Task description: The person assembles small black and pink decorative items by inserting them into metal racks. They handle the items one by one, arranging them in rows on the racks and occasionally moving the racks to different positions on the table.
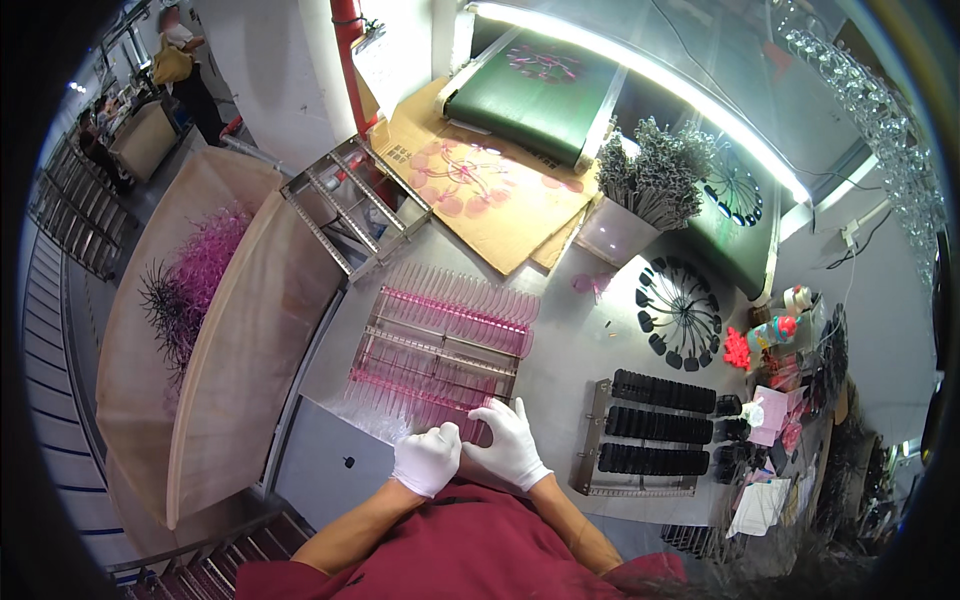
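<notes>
Both hands wear white gloves and are close together at the near edge of a metal rack. Clear pink plastic pieces with rounded ends stand side by side in its far row, and more pink pieces fill the near row. My left hand is closed in a fist-like pinch; what it holds is hidden. Just right of it, my right hand curls thumb and forefinger around a pink piece at the rack's near right corner, its other fingers raised.
Right of my hands stands a rack of black pieces. Beyond it lies a ring of black pieces. A bin of dark wire-like parts, cardboard and an empty metal rack stand farther back. A large beige tub is at left.
</notes>
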Motion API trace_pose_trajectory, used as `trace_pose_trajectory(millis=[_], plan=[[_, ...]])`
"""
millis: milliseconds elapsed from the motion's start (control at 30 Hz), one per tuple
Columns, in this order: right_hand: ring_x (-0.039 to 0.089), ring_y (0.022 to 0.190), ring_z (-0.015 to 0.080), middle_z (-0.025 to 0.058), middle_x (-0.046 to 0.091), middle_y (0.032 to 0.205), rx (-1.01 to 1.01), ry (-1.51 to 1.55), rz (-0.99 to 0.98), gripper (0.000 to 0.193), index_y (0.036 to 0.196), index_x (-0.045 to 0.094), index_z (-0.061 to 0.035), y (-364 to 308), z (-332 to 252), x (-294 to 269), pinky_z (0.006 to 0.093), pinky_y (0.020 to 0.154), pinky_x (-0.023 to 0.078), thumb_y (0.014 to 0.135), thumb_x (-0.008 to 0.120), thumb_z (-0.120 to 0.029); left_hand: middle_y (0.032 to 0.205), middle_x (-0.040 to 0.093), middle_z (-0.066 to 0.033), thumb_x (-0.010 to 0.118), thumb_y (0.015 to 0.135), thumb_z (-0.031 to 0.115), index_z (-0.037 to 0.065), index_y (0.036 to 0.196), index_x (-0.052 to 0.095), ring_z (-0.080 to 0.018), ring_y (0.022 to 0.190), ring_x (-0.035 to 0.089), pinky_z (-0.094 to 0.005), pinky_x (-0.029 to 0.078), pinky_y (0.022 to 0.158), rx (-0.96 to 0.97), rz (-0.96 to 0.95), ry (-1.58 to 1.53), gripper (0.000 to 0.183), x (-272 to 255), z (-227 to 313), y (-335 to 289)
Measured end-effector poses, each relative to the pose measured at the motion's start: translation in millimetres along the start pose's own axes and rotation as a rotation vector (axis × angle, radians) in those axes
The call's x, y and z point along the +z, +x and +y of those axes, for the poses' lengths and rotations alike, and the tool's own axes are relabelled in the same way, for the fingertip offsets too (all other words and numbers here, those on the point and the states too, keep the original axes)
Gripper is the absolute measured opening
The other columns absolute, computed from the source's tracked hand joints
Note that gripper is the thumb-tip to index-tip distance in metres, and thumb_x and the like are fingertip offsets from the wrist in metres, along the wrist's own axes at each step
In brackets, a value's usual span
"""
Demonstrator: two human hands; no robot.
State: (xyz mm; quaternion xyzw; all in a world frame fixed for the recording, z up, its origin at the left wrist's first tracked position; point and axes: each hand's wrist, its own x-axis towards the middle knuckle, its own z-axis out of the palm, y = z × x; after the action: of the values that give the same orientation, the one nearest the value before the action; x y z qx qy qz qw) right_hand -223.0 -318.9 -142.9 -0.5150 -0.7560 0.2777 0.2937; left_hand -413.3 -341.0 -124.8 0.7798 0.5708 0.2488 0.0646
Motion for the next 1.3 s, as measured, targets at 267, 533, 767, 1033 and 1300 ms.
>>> trace_pose_trajectory(millis=[267,533,767,1033,1300], plan=[[0.057,0.140,0.0313,0.0078,0.069,0.138,0.068,-0.090,-0.103,0.067,0.139,0.067,-0.0185,-17.3,12.7,-22.3,0.0807,0.119,0.022,0.078,0.091,-0.034,0.056,0.058,-0.0074,0.069,0.091,0.015,0.013,0.077,0.056,-0.0279,0.046,0.063,-0.0424,0.050,0.043,0.054,-0.033,0.043,0.019,-1.8,-6.7,5.9],[0.043,0.149,0.0492,0.0184,0.060,0.149,0.087,-0.302,-0.160,0.087,0.154,0.057,-0.0207,-27.3,17.2,-42.2,0.0805,0.118,0.021,0.078,0.089,-0.049,0.054,0.058,-0.0088,0.069,0.092,0.019,0.013,0.077,0.057,-0.0294,0.045,0.063,-0.0434,0.049,0.043,0.077,-0.076,0.089,0.020,7.8,-0.6,2.1],[0.043,0.139,0.0455,0.0226,0.049,0.149,-0.093,-0.438,-0.287,0.094,0.142,0.060,-0.0059,29.4,-44.7,-72.5,0.0671,0.111,0.035,0.069,0.086,-0.058,0.055,0.063,-0.0094,0.065,0.099,0.021,0.013,0.079,0.060,-0.0299,0.048,0.067,-0.0446,0.052,0.045,-0.030,-0.124,-0.011,0.022,-5.2,-0.8,8.8],[0.064,0.115,0.0431,0.0223,0.063,0.127,-0.223,-0.192,-0.132,0.046,0.125,0.066,0.0000,38.6,-27.2,-90.3,0.0478,0.096,0.055,0.085,0.077,-0.020,0.084,0.072,-0.0054,0.073,0.090,0.017,0.011,0.097,0.070,-0.0259,0.063,0.072,-0.0395,0.055,0.053,0.117,-0.072,-0.092,0.009,-61.7,-19.8,40.3],[0.076,0.089,0.0357,0.0141,0.078,0.096,0.552,-0.041,0.179,0.033,0.110,0.073,-0.0056,-20.2,2.0,-54.7,0.0445,0.080,0.060,0.097,0.076,-0.036,0.122,0.068,-0.0089,0.067,0.091,0.024,0.006,0.112,0.070,-0.0269,0.128,0.063,-0.0456,0.046,0.114,0.736,-0.220,-0.094,0.028,2.9,18.1,69.6]])
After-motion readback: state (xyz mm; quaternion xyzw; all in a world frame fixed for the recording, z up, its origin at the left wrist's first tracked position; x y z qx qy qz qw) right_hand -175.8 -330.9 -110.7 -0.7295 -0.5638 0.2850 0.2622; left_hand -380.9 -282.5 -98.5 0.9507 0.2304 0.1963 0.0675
